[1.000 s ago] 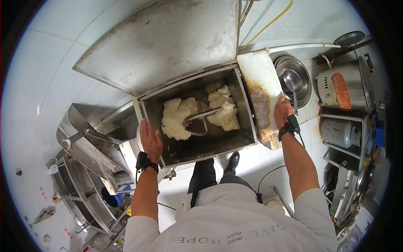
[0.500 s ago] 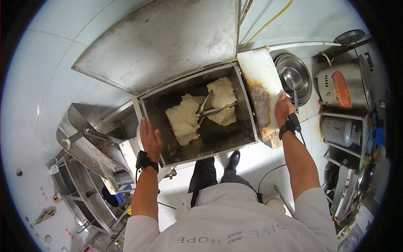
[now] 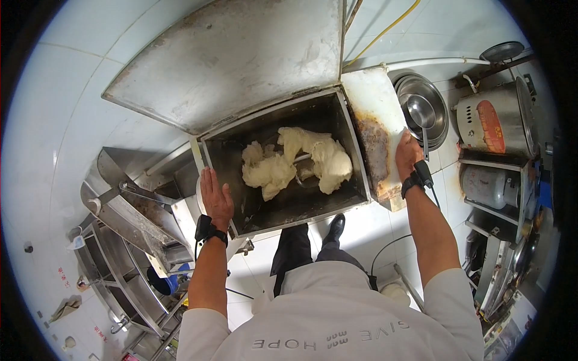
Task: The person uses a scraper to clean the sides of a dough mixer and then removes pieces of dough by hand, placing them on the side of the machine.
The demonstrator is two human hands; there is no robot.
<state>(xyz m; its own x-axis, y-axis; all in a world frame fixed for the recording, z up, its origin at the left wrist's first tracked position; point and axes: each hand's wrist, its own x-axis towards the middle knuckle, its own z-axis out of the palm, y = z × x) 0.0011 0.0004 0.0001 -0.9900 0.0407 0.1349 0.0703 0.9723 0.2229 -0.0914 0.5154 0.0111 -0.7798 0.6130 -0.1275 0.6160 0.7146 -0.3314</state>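
In front of me is a dough mixer with a rectangular metal trough (image 3: 289, 224), and pale dough (image 3: 331, 162) lies inside it in ragged, stretched lumps. A metal mixing arm (image 3: 303, 157) shows between the lumps, partly covered by dough. My left hand (image 3: 215, 197) lies along the trough's left side, fingers straight and holding nothing. On the other side, my right hand (image 3: 408, 157) rests against the outer edge of the rust-stained housing (image 3: 374, 129). Its fingers are partly hidden, and no held object shows. A ladle (image 3: 421, 113) has its handle close beside that hand.
The trough's metal lid (image 3: 241, 60) stands raised behind it. Stacked metal bowls (image 3: 444, 120) sit at the right, by a large steel pot (image 3: 500, 120) and a gas cylinder (image 3: 490, 185). Metal equipment (image 3: 135, 210) stands left. A cable (image 3: 388, 243) crosses near the floor.
The mixing arm has turned, and the dough has shifted and stretched into new shapes, with the right lump spreading toward the trough's right side. Both hands stay in practically the same places.
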